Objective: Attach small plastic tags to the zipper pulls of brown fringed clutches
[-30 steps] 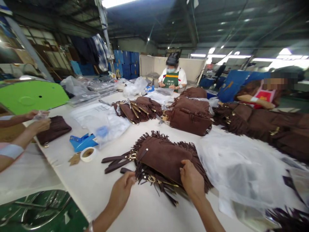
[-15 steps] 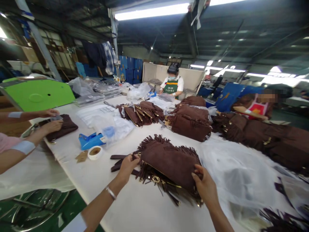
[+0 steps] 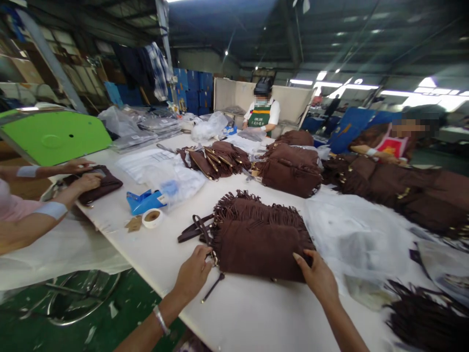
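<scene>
A dark brown fringed handbag (image 3: 260, 247) lies on the white table in front of me, its plain panel facing up and its fringe along the far edge. My left hand (image 3: 194, 274) pinches the bag's left corner by a metal ring. Beside that hand, a thin strap (image 3: 192, 230) loops out to the left, and a short dark pull (image 3: 212, 288) hangs below. My right hand (image 3: 318, 278) grips the bag's lower right edge, thumb on top and the other fingers partly hidden.
A tape roll (image 3: 152, 218) and blue tape dispenser (image 3: 145, 201) sit left of the bag. Brown bags (image 3: 289, 171) are piled behind it; clear plastic (image 3: 359, 239) spreads to the right. At far left a co-worker's hands (image 3: 86, 181) handle another brown bag. Two other people work beyond.
The bag has been laid flatter and turned toward me; its zipped opening and gold ring hardware no longer show along the near side. Both hands have kept hold. The camera view has tilted down.
</scene>
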Demonstrator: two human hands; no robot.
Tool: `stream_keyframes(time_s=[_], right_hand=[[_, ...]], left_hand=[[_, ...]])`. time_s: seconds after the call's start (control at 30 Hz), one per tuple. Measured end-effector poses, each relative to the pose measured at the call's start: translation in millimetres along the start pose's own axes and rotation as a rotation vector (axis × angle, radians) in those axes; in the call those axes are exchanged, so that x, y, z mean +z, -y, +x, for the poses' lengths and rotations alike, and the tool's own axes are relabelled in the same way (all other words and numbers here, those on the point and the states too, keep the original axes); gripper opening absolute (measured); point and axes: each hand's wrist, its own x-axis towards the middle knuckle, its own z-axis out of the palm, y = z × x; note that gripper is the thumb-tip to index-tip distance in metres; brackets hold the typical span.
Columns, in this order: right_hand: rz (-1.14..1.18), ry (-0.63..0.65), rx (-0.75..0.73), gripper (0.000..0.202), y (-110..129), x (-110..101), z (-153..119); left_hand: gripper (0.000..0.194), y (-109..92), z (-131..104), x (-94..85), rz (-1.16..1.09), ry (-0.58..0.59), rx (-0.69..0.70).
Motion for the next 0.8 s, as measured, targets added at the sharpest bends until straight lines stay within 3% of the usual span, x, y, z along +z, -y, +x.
stream_keyframes(time_s=[0.07, 0.2, 0.3, 0.43, 0.53, 0.63, 0.73, 0.8], right_hand=[[0.0, -0.021, -0.018, 0.051, 1.3, 1.0, -1.9], [0.023, -0.032, -0.061, 0.047, 1.6, 3.1, -4.9], [0.048, -0.033, -0.08, 0.045, 2.3, 3.0, -8.1], [0.097, -0.053, -0.103, 0.038, 10.0, -3.1, -11.8], [0.142, -0.095, -0.131, 0.035, 25.5, -17.9, -10.8], [0.199, -0.165, -0.159, 0.036, 44.8, -42.2, -0.1], [0.209, -0.242, -0.094, 0.04, 54.3, -60.5, 24.2], [0.156, -0.23, -0.017, 0.043, 50.7, -59.2, 42.6]], left_hand=[[0.025, -7.0, 2.2, 4.1, 0.372, 0.001, 0.191], [0.038, -12.6, 3.9, 7.3, 0.712, -0.107, 0.292], [0.048, -9.7, 10.2, 2.8, 0.763, -0.148, 0.366], [0.032, -11.9, 21.1, -2.9, 0.816, -0.078, 0.452], [0.018, -18.9, 27.8, -4.5, 0.866, -0.025, 0.548], [0.018, -29.5, 40.0, -12.1, 0.837, 0.01, 0.593], [0.022, -47.1, 67.7, -28.6, 0.748, -0.126, 0.546], [0.023, -59.4, 96.3, -37.5, 0.655, -0.167, 0.478]])
